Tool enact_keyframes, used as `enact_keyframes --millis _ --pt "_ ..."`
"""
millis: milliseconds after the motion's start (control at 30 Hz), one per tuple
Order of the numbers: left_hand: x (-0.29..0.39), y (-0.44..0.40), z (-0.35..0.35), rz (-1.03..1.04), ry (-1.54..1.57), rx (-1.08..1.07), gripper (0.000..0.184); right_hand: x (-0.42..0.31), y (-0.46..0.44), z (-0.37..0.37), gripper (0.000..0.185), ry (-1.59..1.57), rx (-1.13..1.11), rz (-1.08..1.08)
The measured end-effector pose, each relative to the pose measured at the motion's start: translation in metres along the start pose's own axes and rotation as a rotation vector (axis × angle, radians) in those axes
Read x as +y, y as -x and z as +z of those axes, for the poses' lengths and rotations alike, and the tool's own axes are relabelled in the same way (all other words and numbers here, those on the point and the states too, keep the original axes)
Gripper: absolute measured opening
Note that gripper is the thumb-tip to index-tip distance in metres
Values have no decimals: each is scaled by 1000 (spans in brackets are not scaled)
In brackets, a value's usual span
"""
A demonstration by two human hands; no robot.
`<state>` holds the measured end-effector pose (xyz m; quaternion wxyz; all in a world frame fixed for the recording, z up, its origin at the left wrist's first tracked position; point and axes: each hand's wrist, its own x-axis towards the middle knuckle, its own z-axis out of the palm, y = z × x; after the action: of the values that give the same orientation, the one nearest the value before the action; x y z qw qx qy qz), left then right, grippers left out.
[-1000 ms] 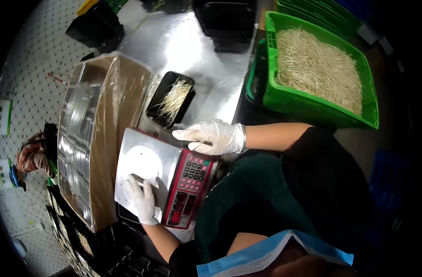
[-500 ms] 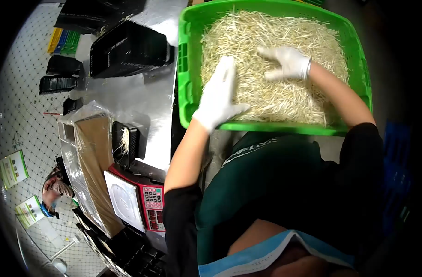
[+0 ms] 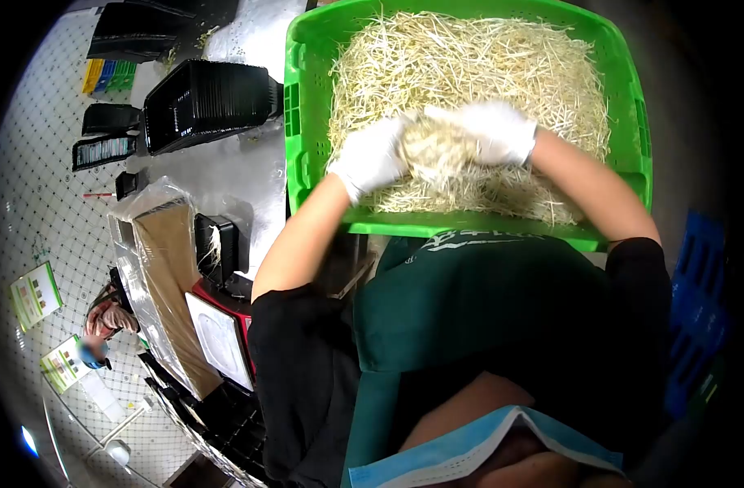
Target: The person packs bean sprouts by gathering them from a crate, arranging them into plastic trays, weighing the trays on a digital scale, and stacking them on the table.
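A green plastic crate (image 3: 297, 154) holds a deep heap of pale bean sprouts (image 3: 469, 61). My white-gloved left hand (image 3: 372, 156) and my white-gloved right hand (image 3: 498, 134) are over the near half of the heap. Between them they grip a clump of bean sprouts (image 3: 438, 150), blurred by motion. The left fingers curl at the clump's left side; the right hand closes on it from the right and above. Some fingertips are hidden in the sprouts.
Left of the crate is a metal table (image 3: 254, 167) with stacked black trays (image 3: 209, 106). One small black tray (image 3: 216, 248) holds a few sprouts beside a scale (image 3: 221, 337) and a plastic-wrapped cardboard box (image 3: 172, 285). Another person (image 3: 107, 317) is at far left.
My hands have come together from apart and now hold a clump of sprouts. The right hand has moved down slightly. The view has shifted, and my left arm now covers most of the scale's keypad.
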<state>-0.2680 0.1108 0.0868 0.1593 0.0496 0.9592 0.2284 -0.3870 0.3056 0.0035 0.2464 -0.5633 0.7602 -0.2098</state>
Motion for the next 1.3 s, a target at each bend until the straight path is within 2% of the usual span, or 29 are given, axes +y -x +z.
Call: enact_keyframes --millis 67,100,133,200,233,267,300,333,367,433,467,500,533,600,667,700,767,800,833,900,933,1000,1033,1100,1167,1200,1233,1267,1300 --pt "3 1 -32 16 197 145 58 -14 10 -32 69 -82 174 -2" --pt "3 1 -46 -35 289 179 58 -47 23 -80 68 142 166 99" --pt "1 -3 -52 -54 266 160 60 -47 19 -79 68 144 161 96" --pt "-9 -15 -49 -67 130 127 68 -38 6 -76 74 -131 -70 161" --pt "-3 -18 -49 -168 192 -92 80 -51 4 -74 87 -39 -118 251" --pt "-24 -14 -21 -26 156 -24 89 -64 1 -72 100 56 -174 336" --pt "-48 -14 8 122 116 47 97 -54 12 -44 104 149 -38 170" --pt "-42 -1 15 144 -47 89 116 -45 23 -15 109 266 112 16" --pt "-33 13 18 116 -176 55 123 -52 31 -9 108 348 98 62" --pt "-14 22 25 -1 -526 80 116 -64 43 -1 104 509 62 120" --pt "-17 16 26 -1 -522 83 116 -66 44 1 101 587 45 130" --pt "-23 2 24 41 -350 124 108 -59 37 -2 101 591 46 129" --pt "-28 -10 20 84 -181 165 99 -43 23 -8 98 249 15 208" --pt "-34 -21 15 36 -46 216 90 -25 3 -26 95 -92 -16 273" --pt "-33 -21 4 27 220 339 66 -20 -6 -58 99 -107 -87 446" --pt "-32 -22 -7 23 218 342 66 -20 -9 -71 101 -112 -112 502" --pt "-39 -27 -20 -57 260 231 66 -8 -14 -78 118 377 -155 458" --pt "-50 -42 -20 -115 300 23 73 5 -17 -75 128 556 -143 475" --pt "-55 -41 -12 -118 300 21 73 16 -19 -64 128 554 -144 473" --pt "-60 -38 2 -94 -48 143 90 30 -24 -57 131 422 26 445" --pt "-69 -37 9 -4 -28 159 106 20 -23 -59 131 422 29 444" --pt "-70 -24 13 70 -43 142 110 -41 -1 -66 132 177 -79 353" --pt "-68 -17 17 145 -57 125 114 -40 2 -57 117 260 -103 367" --pt "-53 -19 10 94 -66 110 108 -40 9 -38 89 429 -157 391" --pt "-44 -28 5 -156 145 77 93 -35 -3 -40 76 650 -109 367" --pt "-49 -31 13 -98 162 262 89 -29 -8 -42 72 724 -92 358" --pt "-44 -28 6 -102 158 267 89 -8 -15 -48 69 150 -61 468" --pt "-37 -26 -6 -79 458 250 80 13 -20 -52 66 -430 -31 549" --pt "-40 -21 -8 -131 370 254 67 20 -14 -54 64 -726 -15 570"
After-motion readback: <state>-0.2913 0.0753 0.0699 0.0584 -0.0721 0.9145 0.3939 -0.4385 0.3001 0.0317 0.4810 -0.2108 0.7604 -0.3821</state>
